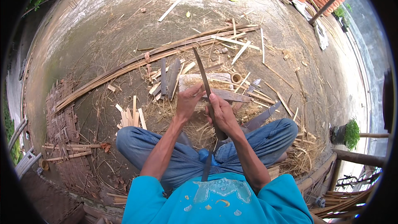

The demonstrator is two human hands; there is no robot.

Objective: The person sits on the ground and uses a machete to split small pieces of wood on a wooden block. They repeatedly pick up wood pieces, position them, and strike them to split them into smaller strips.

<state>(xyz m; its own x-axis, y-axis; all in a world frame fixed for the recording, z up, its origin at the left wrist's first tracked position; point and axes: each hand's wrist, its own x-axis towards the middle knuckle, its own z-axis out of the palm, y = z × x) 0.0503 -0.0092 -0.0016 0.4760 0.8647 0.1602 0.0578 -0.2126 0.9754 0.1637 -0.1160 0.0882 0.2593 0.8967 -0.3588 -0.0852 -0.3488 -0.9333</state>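
I sit cross-legged on the ground with both hands in front of me. My right hand (222,111) is wrapped round the lower part of a long, dark, slightly curved knife (202,69), whose narrow tip points up and away from me. Beside it, my left hand (190,99) has its fingers pinched together close to the knife's edge; what they hold is hidden. A flat brown pointed piece (232,96) lies crosswise just beyond my right hand. Under the hands, a pale block (185,79) is strewn with shavings. A grey blade-shaped piece (265,115) sticks out by my right knee.
Long split bamboo strips (137,64) lie in a curved bundle beyond the hands. Short light strips (133,116) stand by my left knee. A hollow bamboo piece (236,78) sits near the block. Woven matting (62,120) lies left; a potted plant (346,134) stands right.
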